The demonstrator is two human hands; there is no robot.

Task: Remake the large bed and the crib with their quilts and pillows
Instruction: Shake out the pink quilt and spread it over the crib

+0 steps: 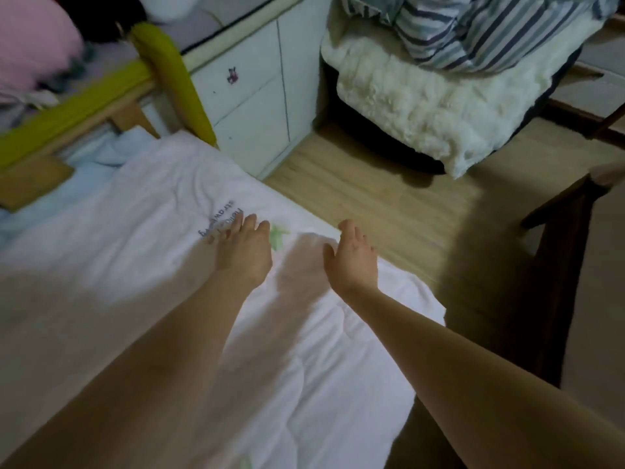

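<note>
Both forearms reach over the white quilt: your left hand presses flat, your right hand hovers open; sweep outward toward the floor-side edge.

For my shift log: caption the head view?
Left hand flat on white quilt; right hand open above its edge.

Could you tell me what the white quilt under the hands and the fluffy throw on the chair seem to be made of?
The white quilt looks like smooth woven cotton or microfibre over padding: matte, softly creased, with stitched puffy panels and printed lettering. The fluffy throw looks like cream long-pile fleece or faux fur, judging by its shaggy, tufted surface.
</note>
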